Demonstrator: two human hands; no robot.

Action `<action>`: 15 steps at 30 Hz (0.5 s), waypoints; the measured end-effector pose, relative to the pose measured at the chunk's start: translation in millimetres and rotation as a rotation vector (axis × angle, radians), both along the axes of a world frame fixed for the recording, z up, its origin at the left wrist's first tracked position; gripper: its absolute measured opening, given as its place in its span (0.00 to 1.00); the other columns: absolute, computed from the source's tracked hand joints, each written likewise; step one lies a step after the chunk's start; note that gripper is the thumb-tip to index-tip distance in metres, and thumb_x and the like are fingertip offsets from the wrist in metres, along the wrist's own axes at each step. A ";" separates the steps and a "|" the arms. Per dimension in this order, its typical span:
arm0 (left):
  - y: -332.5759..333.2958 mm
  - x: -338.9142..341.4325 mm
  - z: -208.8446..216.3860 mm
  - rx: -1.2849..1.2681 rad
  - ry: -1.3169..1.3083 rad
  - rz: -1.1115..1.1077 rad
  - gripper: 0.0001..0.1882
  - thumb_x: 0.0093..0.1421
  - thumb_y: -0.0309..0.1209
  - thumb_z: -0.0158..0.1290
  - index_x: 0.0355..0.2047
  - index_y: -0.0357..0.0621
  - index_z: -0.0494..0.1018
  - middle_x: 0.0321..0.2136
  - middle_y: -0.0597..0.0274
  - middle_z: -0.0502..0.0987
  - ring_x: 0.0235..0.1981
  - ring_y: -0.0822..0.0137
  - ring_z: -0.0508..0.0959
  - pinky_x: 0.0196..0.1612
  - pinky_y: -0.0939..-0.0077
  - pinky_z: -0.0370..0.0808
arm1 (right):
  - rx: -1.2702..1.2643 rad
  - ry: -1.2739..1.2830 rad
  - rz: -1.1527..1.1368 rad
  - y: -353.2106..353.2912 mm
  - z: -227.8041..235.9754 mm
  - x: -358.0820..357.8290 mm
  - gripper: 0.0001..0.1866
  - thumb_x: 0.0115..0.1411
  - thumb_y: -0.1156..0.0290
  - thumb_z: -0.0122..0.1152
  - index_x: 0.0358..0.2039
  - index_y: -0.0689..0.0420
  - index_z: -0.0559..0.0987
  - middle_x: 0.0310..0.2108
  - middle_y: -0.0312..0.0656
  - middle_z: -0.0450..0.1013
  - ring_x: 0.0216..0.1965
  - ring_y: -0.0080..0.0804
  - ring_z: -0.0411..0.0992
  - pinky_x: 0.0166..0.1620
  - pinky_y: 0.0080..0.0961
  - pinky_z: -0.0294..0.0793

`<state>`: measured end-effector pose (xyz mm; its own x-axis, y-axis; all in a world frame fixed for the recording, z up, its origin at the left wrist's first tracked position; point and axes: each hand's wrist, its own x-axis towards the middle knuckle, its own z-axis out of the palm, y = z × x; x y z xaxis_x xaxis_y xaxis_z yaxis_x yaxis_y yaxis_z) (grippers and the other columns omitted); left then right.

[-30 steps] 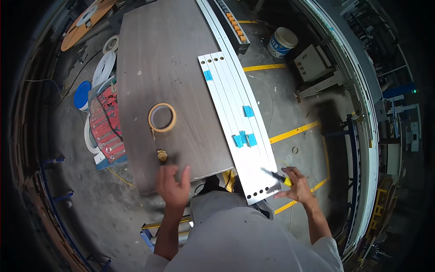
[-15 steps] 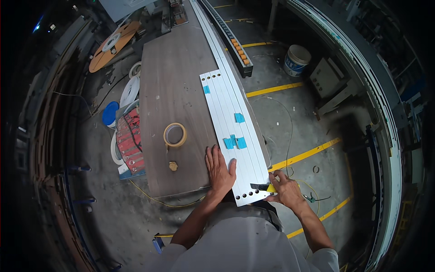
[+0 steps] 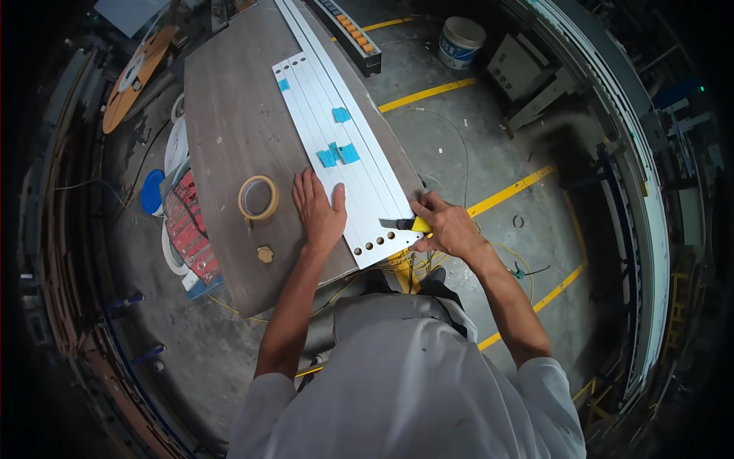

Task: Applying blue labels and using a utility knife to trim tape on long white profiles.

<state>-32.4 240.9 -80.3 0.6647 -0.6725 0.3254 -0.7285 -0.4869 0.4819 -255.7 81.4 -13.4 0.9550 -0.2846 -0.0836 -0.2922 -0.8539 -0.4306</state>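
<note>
A long white panel (image 3: 365, 186), made of narrow strips side by side with round holes near both ends, lies along the right side of a brown board-topped table. Pieces of blue tape (image 3: 348, 154) stick to it. My left hand (image 3: 319, 213) rests with fingers stretched out, partly on the panel's left edge and partly on the table (image 3: 245, 145). At the near right corner, my right hand (image 3: 449, 228) grips a yellow utility knife (image 3: 421, 224). Its dark blade lies over the panel just above the near row of holes. My fingers hide part of its handle.
A roll of tape (image 3: 258, 197) and a small tan lump (image 3: 264, 254) sit on the table, left of my left hand. Long white profiles (image 3: 325, 57) run along its far right side. A white bucket (image 3: 462, 43) stands on the floor, where cables (image 3: 511, 252) also lie.
The whole view has shifted, so table, panel and hands appear higher and further left. Both hands keep about the same places on the panel, and the knife remains in my right hand.
</note>
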 end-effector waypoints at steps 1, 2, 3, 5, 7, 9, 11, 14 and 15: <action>0.7 -0.3 -1.5 -0.004 -0.018 -0.002 0.32 0.63 0.40 0.50 0.56 0.24 0.59 0.60 0.37 0.59 0.63 0.38 0.55 0.65 0.45 0.48 | 0.026 0.018 -0.016 0.5 0.4 -2.0 0.45 0.35 0.60 0.76 0.57 0.53 0.71 0.46 0.42 0.68 0.42 0.45 0.74 0.43 0.37 0.76; 0.7 0.8 -2.4 -0.009 -0.038 -0.003 0.32 0.63 0.41 0.50 0.57 0.24 0.59 0.60 0.37 0.59 0.63 0.38 0.55 0.65 0.44 0.48 | 0.030 0.030 -0.030 0.3 1.5 -1.5 0.45 0.35 0.60 0.76 0.57 0.53 0.71 0.46 0.42 0.68 0.42 0.45 0.74 0.43 0.37 0.76; 1.4 3.2 -3.5 -0.008 -0.050 -0.007 0.32 0.63 0.40 0.50 0.58 0.24 0.58 0.60 0.34 0.59 0.63 0.37 0.55 0.65 0.46 0.49 | 0.032 0.017 -0.033 1.4 1.9 -0.8 0.45 0.35 0.60 0.76 0.58 0.53 0.71 0.46 0.42 0.68 0.42 0.45 0.74 0.43 0.37 0.75; 4.4 3.7 -4.7 0.001 -0.036 -0.006 0.32 0.63 0.40 0.50 0.58 0.24 0.58 0.60 0.34 0.59 0.63 0.37 0.55 0.65 0.46 0.49 | 0.040 0.009 -0.037 3.7 2.8 -0.2 0.45 0.35 0.60 0.76 0.58 0.53 0.71 0.45 0.42 0.68 0.41 0.45 0.74 0.43 0.37 0.75; 1.7 5.1 -2.6 0.011 -0.053 0.008 0.33 0.63 0.41 0.49 0.56 0.21 0.59 0.60 0.36 0.60 0.63 0.39 0.56 0.65 0.47 0.50 | 0.039 -0.001 -0.047 3.0 -0.2 0.7 0.46 0.34 0.60 0.76 0.58 0.52 0.71 0.45 0.42 0.68 0.41 0.45 0.74 0.43 0.37 0.75; 1.4 5.1 -3.8 0.010 -0.050 -0.004 0.33 0.63 0.41 0.49 0.56 0.21 0.59 0.60 0.36 0.60 0.63 0.39 0.56 0.66 0.47 0.50 | 0.036 -0.016 -0.051 2.7 -1.0 0.6 0.46 0.34 0.60 0.76 0.58 0.52 0.71 0.46 0.42 0.68 0.41 0.45 0.74 0.43 0.37 0.75; 0.7 6.0 -4.2 0.009 -0.050 -0.013 0.33 0.63 0.41 0.49 0.56 0.21 0.59 0.60 0.36 0.60 0.63 0.39 0.56 0.66 0.47 0.50 | 0.056 0.001 -0.064 2.3 0.7 0.7 0.47 0.33 0.60 0.77 0.58 0.52 0.71 0.46 0.42 0.68 0.41 0.45 0.74 0.44 0.37 0.75; -1.5 5.0 -2.8 0.012 -0.052 -0.006 0.33 0.63 0.42 0.49 0.56 0.21 0.59 0.60 0.36 0.59 0.63 0.39 0.56 0.66 0.47 0.49 | 0.097 0.005 -0.084 0.9 1.3 0.3 0.47 0.34 0.59 0.77 0.59 0.51 0.71 0.48 0.42 0.68 0.42 0.45 0.74 0.45 0.37 0.75; -2.3 4.4 -1.9 0.025 -0.049 -0.002 0.33 0.63 0.42 0.49 0.56 0.21 0.59 0.60 0.36 0.59 0.63 0.40 0.56 0.66 0.47 0.49 | 0.099 0.003 -0.086 1.5 1.4 0.0 0.47 0.34 0.59 0.77 0.59 0.51 0.71 0.48 0.42 0.68 0.42 0.45 0.74 0.45 0.37 0.75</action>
